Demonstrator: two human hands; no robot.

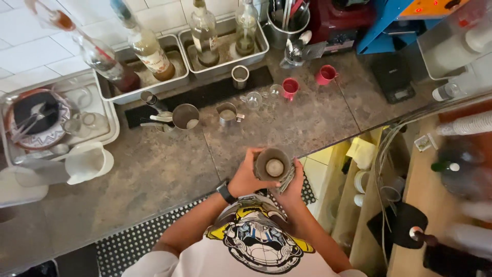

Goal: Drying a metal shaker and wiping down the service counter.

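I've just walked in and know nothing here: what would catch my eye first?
Both hands, the left hand and right hand, wrap a metal cup at the counter's near edge. Behind it, tall glass bottles stand in steel trays along the tiled wall, and two red cups sit to the right.

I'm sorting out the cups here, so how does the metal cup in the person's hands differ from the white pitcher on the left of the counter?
The metal cup is grey and shiny; the white pitcher is pale and matte. The metal cup is held upright over the counter edge between the left hand and right hand; the white pitcher lies on its side, untouched. The cup looks smaller than the pitcher. Both are open-topped vessels.
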